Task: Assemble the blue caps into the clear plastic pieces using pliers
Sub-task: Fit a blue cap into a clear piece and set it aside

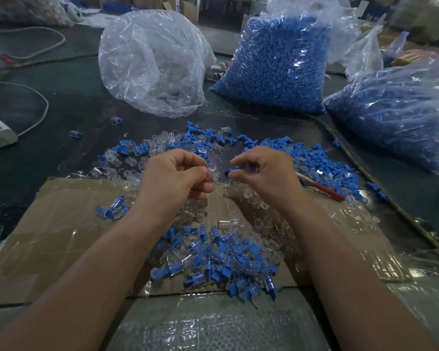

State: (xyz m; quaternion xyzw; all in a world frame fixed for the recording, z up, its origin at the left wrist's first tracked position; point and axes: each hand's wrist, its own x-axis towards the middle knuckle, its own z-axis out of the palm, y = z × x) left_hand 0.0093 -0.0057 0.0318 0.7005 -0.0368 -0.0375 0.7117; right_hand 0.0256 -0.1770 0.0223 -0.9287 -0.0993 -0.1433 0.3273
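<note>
**Hazards.** You hold the small clear plastic piece (pixel 212 171) and the small blue plastic cap (pixel 253 170) at the fingertips only. They are near each other but apart, above a dense scatter of identical parts on the dark surface (pixel 61 153). If either part tilts as you bring them together, the cap is likely to seat crooked, or to slip and be lost in the scatter. The red-handled pliers (pixel 323 190) lie among loose caps just beside your right hand. Reaching for them may knock an unseated cap out of place.

**Hands.** Left hand (pixel 175 173): fingers curled, thumb and forefinger pinching the clear piece. Right hand (pixel 266 173): fingers curled, grasping the blue cap, which shows between them. Neither hand touches the pliers.
</note>
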